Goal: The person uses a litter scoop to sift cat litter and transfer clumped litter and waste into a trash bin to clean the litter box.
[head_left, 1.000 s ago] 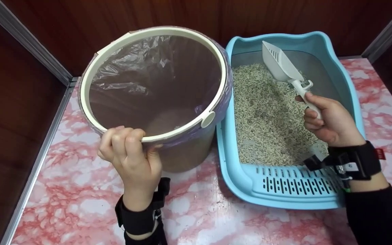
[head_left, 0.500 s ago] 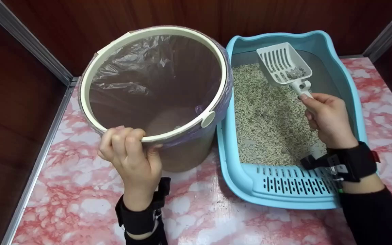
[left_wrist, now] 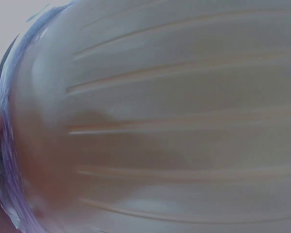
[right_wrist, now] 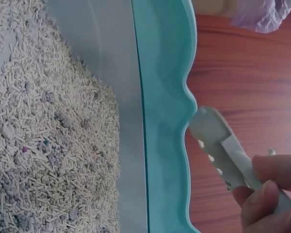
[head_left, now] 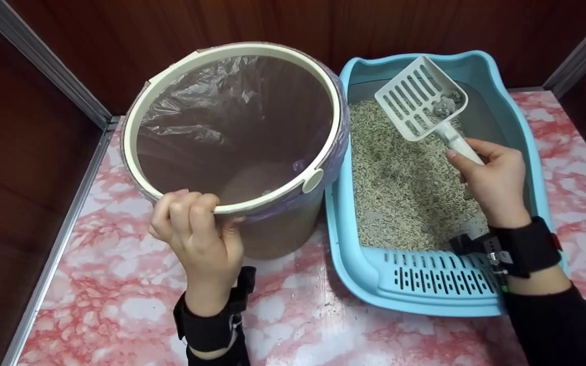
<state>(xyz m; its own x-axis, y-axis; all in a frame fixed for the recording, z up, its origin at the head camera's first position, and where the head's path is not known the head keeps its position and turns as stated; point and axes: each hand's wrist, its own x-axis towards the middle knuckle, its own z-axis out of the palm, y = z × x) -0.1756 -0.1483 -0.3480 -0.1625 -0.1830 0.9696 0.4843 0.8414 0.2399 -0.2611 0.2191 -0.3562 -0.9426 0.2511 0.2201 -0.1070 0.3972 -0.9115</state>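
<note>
My right hand (head_left: 499,180) grips the handle of a white slotted litter scoop (head_left: 410,99), held above the back of a blue litter box (head_left: 342,213). Grey clumps (head_left: 445,105) lie in the scoop near its handle end. Pale pellet litter (head_left: 400,193) covers much of the box floor. With curled fingers, my left hand (head_left: 199,234) holds the front rim of a round trash bin (head_left: 232,206). A thin purplish bag (head_left: 196,122) lines that bin and folds over its rim. The left wrist view shows the bin's ribbed outer wall (left_wrist: 184,107), with only bits of fingers visible.
Bin and litter box stand side by side on a red-and-white marbled surface (head_left: 293,325). Dark wood-grain panels (head_left: 293,23) rise behind and at the sides, with metal strips (head_left: 59,244) along the left edge. The box's front has a slotted step (head_left: 440,277).
The scoop has turned from edge-on to face up toward the head camera, and its clumps have come into view. My right hand rotated with it. The left hand keeps its hold on the rim.
</note>
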